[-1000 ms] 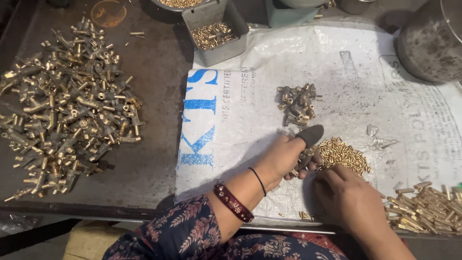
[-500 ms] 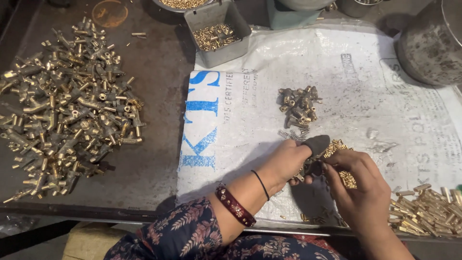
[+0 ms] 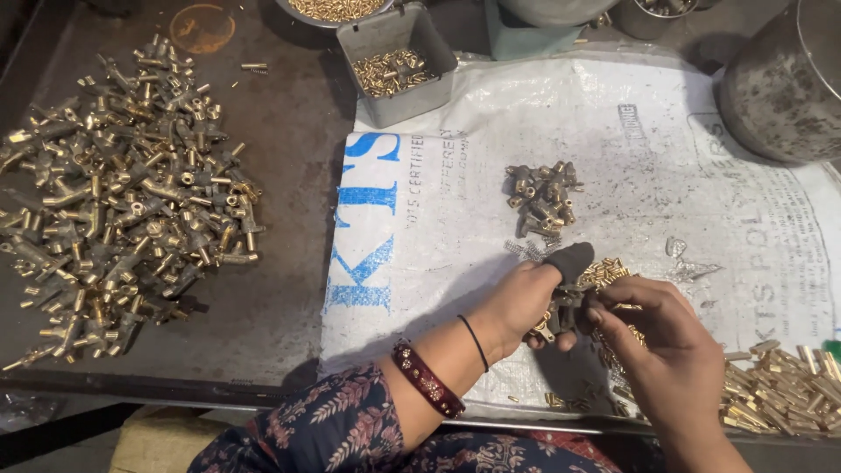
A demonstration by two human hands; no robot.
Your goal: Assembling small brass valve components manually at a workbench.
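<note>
A small brass fitting (image 3: 554, 322) sits right in the middle of things, pinched in the left hand (image 3: 524, 302), whose fingers are curled tight around it, one fingertip covered by a dark cot (image 3: 571, 260). The right hand (image 3: 667, 346) comes in from the other side, thumb and forefinger pressed together at the fitting's end; what they pinch there is too small to tell. Both hands touch at the fitting, low over the white sack (image 3: 613, 158) spread on the table.

Just behind the grip, partly hidden by the fingers, lies a little heap of small brass pins (image 3: 606, 273). A bit farther beyond it, a cluster of darker fittings (image 3: 543, 197) rests on the sack, with a few thin springs (image 3: 524, 250) between that cluster and the cot. Off past the right wrist lies a pile of brass tubes (image 3: 780, 394). Well away on the left hand's side, a big spread of brass parts (image 3: 123, 193) covers the dark table (image 3: 289, 298). Far beyond the grip stands a grey metal box (image 3: 399, 66) of small pieces, and a large metal pot (image 3: 784, 83) far out on the right hand's side.
</note>
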